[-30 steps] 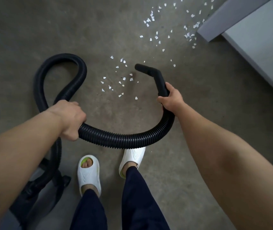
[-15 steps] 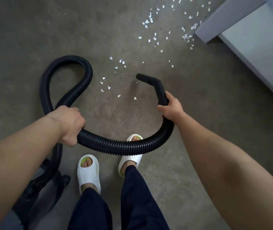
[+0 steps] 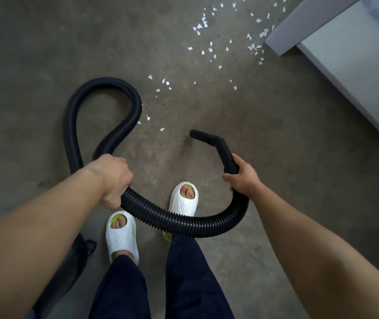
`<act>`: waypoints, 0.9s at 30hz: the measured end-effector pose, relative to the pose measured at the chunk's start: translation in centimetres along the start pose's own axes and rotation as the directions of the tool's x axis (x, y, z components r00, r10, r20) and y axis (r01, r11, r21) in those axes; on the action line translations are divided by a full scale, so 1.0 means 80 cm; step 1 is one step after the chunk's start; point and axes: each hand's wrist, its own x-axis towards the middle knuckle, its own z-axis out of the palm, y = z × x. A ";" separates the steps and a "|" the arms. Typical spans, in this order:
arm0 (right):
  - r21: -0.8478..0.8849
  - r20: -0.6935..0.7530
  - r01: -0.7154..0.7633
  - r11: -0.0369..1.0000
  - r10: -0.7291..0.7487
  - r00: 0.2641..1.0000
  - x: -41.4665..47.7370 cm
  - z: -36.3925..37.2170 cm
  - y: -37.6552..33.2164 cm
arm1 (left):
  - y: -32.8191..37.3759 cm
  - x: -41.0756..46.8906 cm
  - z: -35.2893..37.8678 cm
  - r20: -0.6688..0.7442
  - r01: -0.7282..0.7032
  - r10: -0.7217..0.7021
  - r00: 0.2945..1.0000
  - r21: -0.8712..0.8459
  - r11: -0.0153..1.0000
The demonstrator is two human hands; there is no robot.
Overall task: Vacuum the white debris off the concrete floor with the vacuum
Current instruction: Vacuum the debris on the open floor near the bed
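Head view showed your right hand [image 3: 241, 180] wrapped around the lower end of the black nozzle [image 3: 216, 146], fingers and thumb curled tight on it just where the ribbed hose [image 3: 183, 221] joined. From that grip the nozzle ran away from you, then bent, so its mouth pointed to your left, low over the concrete floor [image 3: 45, 65]; whether it touched the floor could not be told. Behind the nozzle the hose sagged back across your white slippers [image 3: 121, 238] to your left hand [image 3: 112, 178], which gripped it with curled fingers. From there it made a big loop on the floor left of the nozzle. The nearest white debris [image 3: 209, 50] lay beyond and left of the nozzle mouth, with a few flakes right against the hose loop. The denser scatter lay well beyond the nozzle, reaching the corner of a pale furniture block [image 3: 345, 54] to the nozzle's far right. Near your left foot sat the dark vacuum body [image 3: 68, 268], mostly hidden by your forearm.
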 end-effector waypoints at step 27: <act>-0.326 0.172 0.341 0.882 -0.300 0.938 0.055 0.096 -0.182 | -0.075 -0.053 0.075 0.077 0.224 -0.217 0.973 -0.096 0.970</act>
